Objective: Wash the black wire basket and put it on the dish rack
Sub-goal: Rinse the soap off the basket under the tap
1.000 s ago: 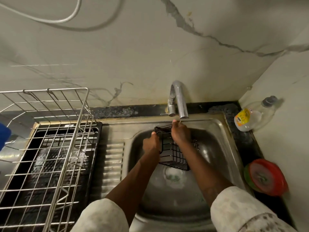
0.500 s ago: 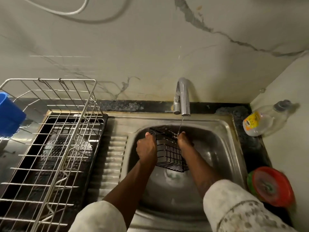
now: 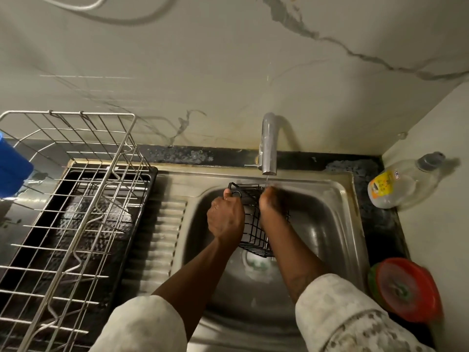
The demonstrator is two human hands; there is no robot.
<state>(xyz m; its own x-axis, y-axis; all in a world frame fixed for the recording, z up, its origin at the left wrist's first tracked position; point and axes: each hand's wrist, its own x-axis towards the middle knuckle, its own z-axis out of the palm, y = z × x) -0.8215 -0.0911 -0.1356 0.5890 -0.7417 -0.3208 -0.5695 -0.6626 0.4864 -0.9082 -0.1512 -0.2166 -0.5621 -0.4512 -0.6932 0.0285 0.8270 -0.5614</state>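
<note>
Now both hands w/ forearms reaching fwd over the sink (image 3: 337,199). Left hand (image 3: 225,217) curled tight round the left rim of the black wire basket (image 3: 253,232), knuckles up. Right hand (image 3: 272,203) pressed vs its right side; fingers hidden, can't tell grip. Basket held tilted above sink bowl, under faucet (image 3: 268,146) w/ thin stream. Dish rack (image 3: 76,199) to left.

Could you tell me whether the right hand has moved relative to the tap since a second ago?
Yes. The right hand has dropped away from the tap spout, which it almost touched before, and is now lower against the black wire basket.
</note>
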